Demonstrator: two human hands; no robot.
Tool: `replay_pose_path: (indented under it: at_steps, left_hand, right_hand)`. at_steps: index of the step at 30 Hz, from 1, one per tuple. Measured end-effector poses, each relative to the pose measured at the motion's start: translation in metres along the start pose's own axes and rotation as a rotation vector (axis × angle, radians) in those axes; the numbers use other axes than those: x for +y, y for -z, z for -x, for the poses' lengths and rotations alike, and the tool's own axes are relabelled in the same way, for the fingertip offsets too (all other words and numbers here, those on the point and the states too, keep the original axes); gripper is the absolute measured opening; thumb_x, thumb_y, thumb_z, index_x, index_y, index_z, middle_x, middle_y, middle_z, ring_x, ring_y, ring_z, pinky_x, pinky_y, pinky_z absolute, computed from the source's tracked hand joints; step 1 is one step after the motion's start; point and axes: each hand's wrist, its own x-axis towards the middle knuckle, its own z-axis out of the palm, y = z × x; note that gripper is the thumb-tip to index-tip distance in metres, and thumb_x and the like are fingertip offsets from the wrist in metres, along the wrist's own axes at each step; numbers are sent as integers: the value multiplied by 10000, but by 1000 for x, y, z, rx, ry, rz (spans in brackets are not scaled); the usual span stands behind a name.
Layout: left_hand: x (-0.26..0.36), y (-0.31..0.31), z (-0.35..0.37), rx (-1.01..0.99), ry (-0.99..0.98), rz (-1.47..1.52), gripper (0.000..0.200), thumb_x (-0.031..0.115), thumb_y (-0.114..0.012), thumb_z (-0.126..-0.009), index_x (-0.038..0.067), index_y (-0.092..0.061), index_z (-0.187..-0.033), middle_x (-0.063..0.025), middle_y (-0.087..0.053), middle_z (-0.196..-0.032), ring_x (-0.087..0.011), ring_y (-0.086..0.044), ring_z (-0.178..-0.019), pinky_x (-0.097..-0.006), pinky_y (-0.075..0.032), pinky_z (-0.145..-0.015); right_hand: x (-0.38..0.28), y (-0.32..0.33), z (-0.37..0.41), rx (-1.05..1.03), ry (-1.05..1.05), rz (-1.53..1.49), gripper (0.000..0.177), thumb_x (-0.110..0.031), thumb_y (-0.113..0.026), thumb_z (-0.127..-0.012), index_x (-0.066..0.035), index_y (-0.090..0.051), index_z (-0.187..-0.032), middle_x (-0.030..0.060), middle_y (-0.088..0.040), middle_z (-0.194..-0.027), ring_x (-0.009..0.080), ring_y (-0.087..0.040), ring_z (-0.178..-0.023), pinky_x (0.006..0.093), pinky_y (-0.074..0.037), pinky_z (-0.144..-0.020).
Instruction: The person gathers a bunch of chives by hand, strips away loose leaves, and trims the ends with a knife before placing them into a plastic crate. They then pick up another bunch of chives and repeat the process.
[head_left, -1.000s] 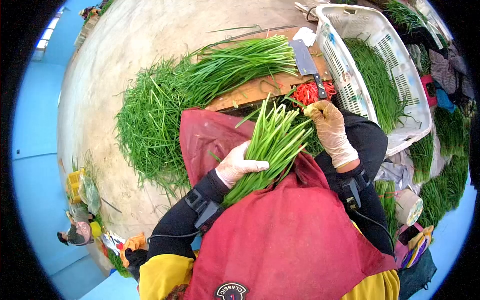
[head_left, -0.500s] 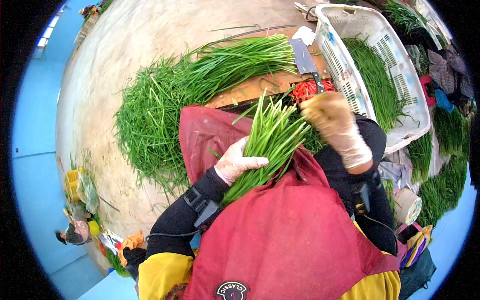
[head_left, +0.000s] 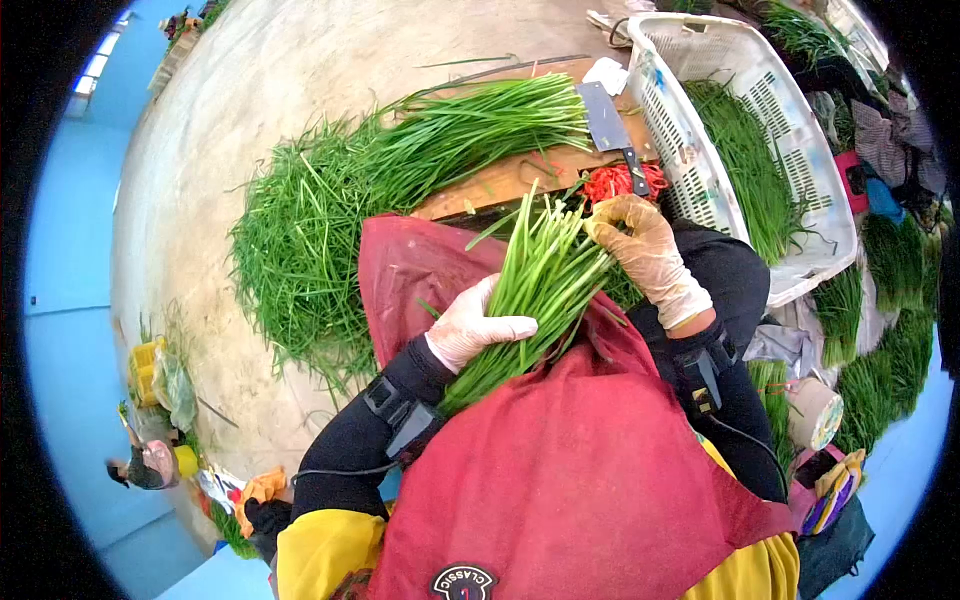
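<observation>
Left hand clamping the green stalks, right hand working at their pale ends

Taking the bundle of green stalks [head_left: 550, 260] as the clock's centre, it is lying across the lap, its pale ends pointing toward one o'clock. At eight o'clock the gloved left hand [head_left: 478, 325] is clamping it, thumb across the top. At between two and three, the gloved right hand [head_left: 645, 250] is holding thumb and fingertips close together beside the ends; whether they are gripping a stalk, I cannot tell.

A slackening left thumb could be letting stalks slide down the red apron [head_left: 560, 460], and a hard tug on one stalk could be dragging out or snapping its neighbours. The cleaver [head_left: 605, 118] is lying toward one o'clock, its handle resting over the red ties [head_left: 600, 185], so a careless right-hand lift could be knocking it. Dropped stalks could be mixing into the loose pile [head_left: 300, 250] at nine o'clock.
</observation>
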Motion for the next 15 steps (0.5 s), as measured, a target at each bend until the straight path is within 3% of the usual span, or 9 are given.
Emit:
replay_pose_path:
  at_steps: [3,4,6,8,10,12,13,14,15]
  left_hand:
    - [-4,-1,-2,-19,-18,-70,688,107,-722,-773,5,-402,-1374,-89,-536,-1319,-174,-520,-1192,-320,-384,-1036]
    - [-5,-1,-3,-18,-17,-68,688,107,-722,-773,5,-402,-1374,-89,-536,-1319,-174,-520,-1192,-320,-384,-1036]
    - [-9,-3,-4,-52,-14,-81,666,99,-693,-792,2,-395,-1379,-87,-530,-1324,-172,-515,-1193,-320,-383,-1038]
    - [-9,-7,-5,-66,-10,-81,655,93,-670,-802,-2,-386,-1385,-92,-522,-1331,-178,-503,-1205,-324,-368,-1050]
    - [-5,-14,-5,-85,-14,-121,652,86,-660,-804,-7,-383,-1386,-93,-513,-1339,-181,-486,-1219,-323,-347,-1064]
    - [-10,-10,-7,-111,-10,-122,652,57,-643,-811,-4,-364,-1398,-84,-504,-1346,-173,-481,-1223,-314,-347,-1062]
    - [-11,-7,-7,-134,-6,-120,655,28,-625,-819,-2,-346,-1410,-75,-495,-1353,-165,-475,-1228,-306,-347,-1060]
    - [-9,-6,-6,-134,-7,-120,655,28,-625,-819,-2,-346,-1410,-75,-495,-1353,-165,-475,-1228,-306,-347,-1060]
    - [-7,-6,-4,-122,-8,-120,653,40,-633,-819,-4,-351,-1407,-76,-492,-1358,-166,-475,-1229,-305,-351,-1057]
  right_hand:
    - [15,9,-10,123,-5,-56,104,-85,-661,-790,-44,-677,-884,118,-669,-926,228,-631,-908,342,-486,-833]
    - [3,16,-15,89,37,-60,187,-96,-667,-783,-45,-678,-963,129,-668,-982,252,-625,-962,358,-475,-875]
    - [-37,26,-28,41,384,181,280,-128,-680,-781,-57,-672,-1051,134,-661,-1010,287,-607,-1006,377,-453,-917]
    - [-50,16,-39,-50,514,251,333,-220,-672,-795,-90,-666,-1102,148,-659,-1038,327,-594,-1029,401,-430,-949]
    - [-72,5,-44,-339,407,377,328,-189,-683,-799,-61,-664,-1100,139,-664,-1056,287,-597,-1032,372,-427,-954]
    - [-65,-11,-48,-576,189,356,258,-174,-679,-795,-51,-691,-1021,136,-685,-936,284,-632,-935,362,-469,-880]
    - [-55,-19,-51,-584,-29,220,191,-150,-655,-804,-50,-706,-958,124,-693,-853,274,-650,-847,359,-499,-788]
    - [-43,-21,-55,-585,-28,221,191,-150,-655,-804,-50,-706,-958,124,-693,-853,274,-650,-847,359,-499,-788]
    - [-28,-15,-59,-456,45,276,190,-147,-644,-811,-49,-705,-963,125,-693,-864,255,-653,-821,347,-502,-767]
